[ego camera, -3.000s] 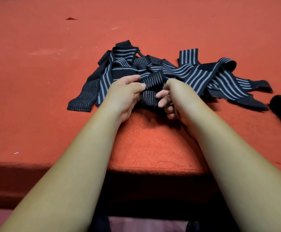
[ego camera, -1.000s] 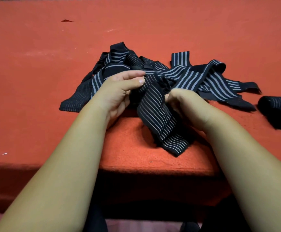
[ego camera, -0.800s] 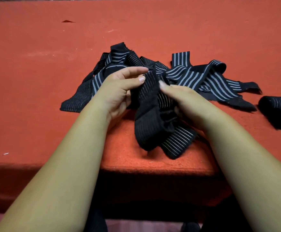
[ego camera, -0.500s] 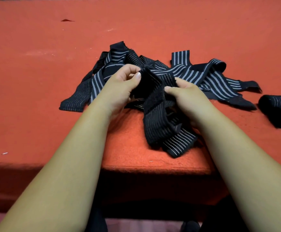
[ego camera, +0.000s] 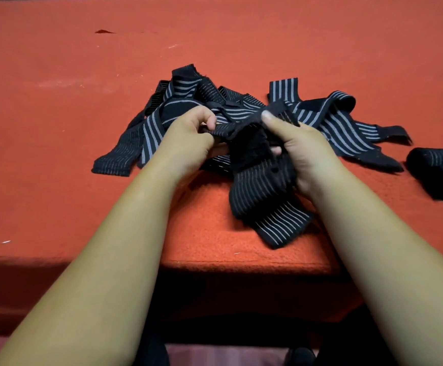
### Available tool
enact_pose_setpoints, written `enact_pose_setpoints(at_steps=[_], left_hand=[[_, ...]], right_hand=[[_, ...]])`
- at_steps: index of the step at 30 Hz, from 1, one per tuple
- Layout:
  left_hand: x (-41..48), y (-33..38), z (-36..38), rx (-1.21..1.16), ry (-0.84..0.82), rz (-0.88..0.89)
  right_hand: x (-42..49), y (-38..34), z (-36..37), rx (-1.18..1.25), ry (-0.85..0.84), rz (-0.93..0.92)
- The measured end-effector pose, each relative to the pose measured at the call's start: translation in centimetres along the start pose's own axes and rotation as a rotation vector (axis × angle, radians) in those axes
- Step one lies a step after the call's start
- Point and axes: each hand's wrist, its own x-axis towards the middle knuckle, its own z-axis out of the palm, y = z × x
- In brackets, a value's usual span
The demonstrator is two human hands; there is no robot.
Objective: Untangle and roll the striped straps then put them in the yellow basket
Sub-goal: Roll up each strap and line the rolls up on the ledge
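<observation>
Two hands, the left hand [ego camera: 188, 138] and the right hand [ego camera: 302, 149], each pinch one striped strap [ego camera: 257, 186] above the red cloth table [ego camera: 56, 128], with the tangled strap pile [ego camera: 320, 117] just behind them and a rolled strap [ego camera: 439, 173] lying apart at the right.

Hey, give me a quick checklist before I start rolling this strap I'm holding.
1. Left hand pinches the held strap: ok.
2. Right hand grips it too: ok.
3. Held strap free of the tangled pile: cannot tell, the hands hide where they meet.
4. Loose end lies on the red table, short of the edge: ok.
5. Yellow basket in sight: not ok, out of view.
6. Rolled strap lies apart, at right: ok.
</observation>
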Motion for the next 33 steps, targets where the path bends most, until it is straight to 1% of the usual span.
enact_pose_setpoints(at_steps=[3, 5, 6, 10, 12, 14, 16, 18, 20, 23, 27, 29, 30, 33], left_hand=[[-0.1, 0.0, 0.4, 0.107, -0.024, 0.004], [-0.1, 0.1, 0.6, 0.127, -0.017, 0.009], [-0.1, 0.1, 0.7, 0.121, 0.003, 0.009], [0.0, -0.2, 1.0, 0.097, 0.104, 0.033], [0.0, -0.3, 0.9, 0.116, 0.138, 0.034], [0.0, -0.2, 1.0, 0.041, 0.113, 0.039], [0.1, 0.0, 1.0, -0.127, 0.06, 0.026], [0.3, 0.2, 0.9, -0.313, 0.055, -0.02], [0.4, 0.3, 0.7, -0.413, 0.071, -0.054], [0.4, 0.2, 0.7, -0.369, 0.106, -0.007], [1.0, -0.2, -0.6, -0.275, 0.303, -0.008], [1.2, -0.2, -1.0, -0.228, 0.32, -0.029], [1.2, -0.1, -1.0, -0.24, 0.311, -0.04], [1.4, 0.7, -0.4, -0.356, 0.301, -0.04]], right_hand=[[0.1, -0.3, -0.3, -0.17, 0.114, 0.041], [0.0, -0.2, -0.3, -0.263, 0.13, 0.024], [0.0, -0.1, -0.2, -0.263, 0.101, 0.007], [-1.0, 0.0, 0.2, -0.07, -0.137, 0.014], [-1.3, 0.1, 0.2, -0.076, -0.236, -0.029], [-0.9, 0.7, 0.0, -0.119, -0.223, -0.084], [-0.5, 1.0, -0.1, -0.124, -0.155, -0.083], [-0.1, 0.7, -0.3, -0.06, -0.104, -0.024], [0.0, 0.1, -0.4, 0.013, -0.084, 0.103], [0.0, -0.6, -0.5, 0.072, -0.134, 0.334], [0.4, -1.0, -1.5, 0.049, -0.183, 0.413], [0.5, -0.9, -1.8, -0.035, -0.134, 0.35], [0.6, -0.7, -1.8, -0.056, -0.104, 0.301], [0.7, 0.0, -1.5, -0.01, 0.006, 0.167]])
